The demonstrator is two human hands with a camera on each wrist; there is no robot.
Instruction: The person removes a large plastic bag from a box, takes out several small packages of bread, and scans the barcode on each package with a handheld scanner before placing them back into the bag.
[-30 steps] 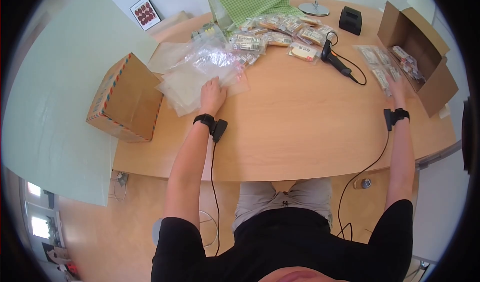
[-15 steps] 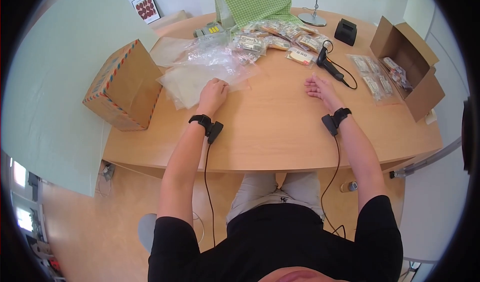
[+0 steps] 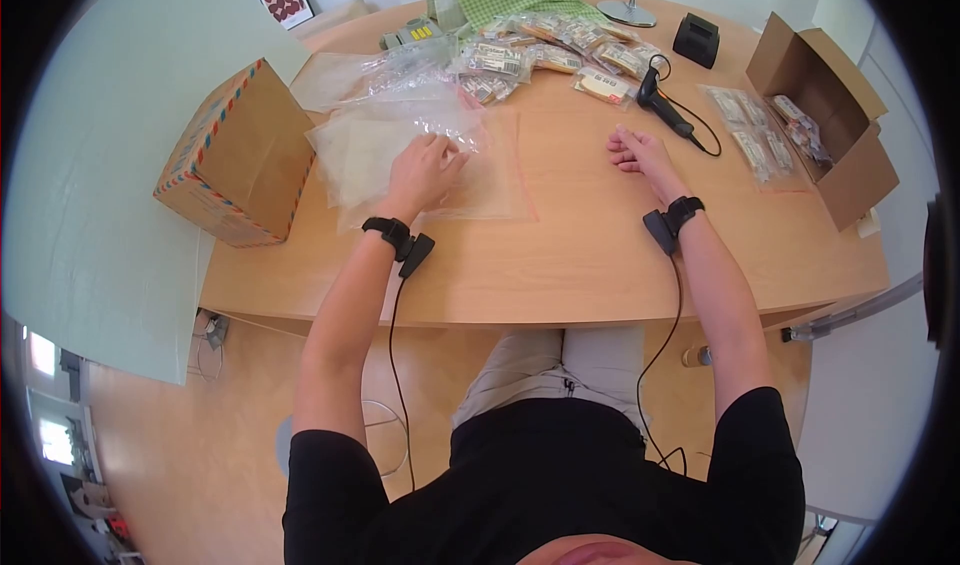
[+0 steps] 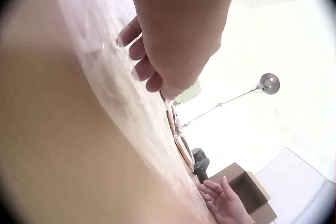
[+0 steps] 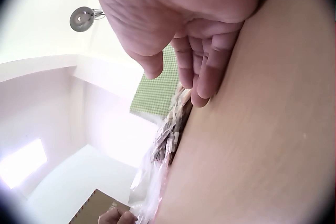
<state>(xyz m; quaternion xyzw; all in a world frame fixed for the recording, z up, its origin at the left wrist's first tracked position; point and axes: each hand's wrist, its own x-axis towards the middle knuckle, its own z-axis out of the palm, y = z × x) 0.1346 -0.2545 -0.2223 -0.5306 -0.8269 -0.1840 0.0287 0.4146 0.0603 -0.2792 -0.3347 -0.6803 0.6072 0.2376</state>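
Observation:
My left hand (image 3: 425,173) is over the front of a spread of clear plastic bags (image 3: 350,160). In the left wrist view its fingers (image 4: 143,69) hang slightly bent, tips right at the film. A clear bag with a reddish edge (image 3: 500,180) stretches out to the right from under this hand. My right hand (image 3: 645,157) rests on its side on the bare tabletop, palm turned inward, below a black barcode scanner (image 3: 665,113). Loosely bent fingers (image 5: 210,77) and a free thumb show in the right wrist view, with nothing held.
Several labelled packets (image 3: 555,53) are heaped at the back before a green checked cloth (image 3: 515,0). An open cardboard box (image 3: 840,95) stands right, beside a bag of packets (image 3: 745,130). On the left is a box with striped edging (image 3: 240,155). A black device (image 3: 696,41) sits back right.
My right hand came left from the packet bag by the right-hand box and now rests mid-table. Under my left hand, the reddish-edged clear bag has come forward and right, while the hand shifted little.

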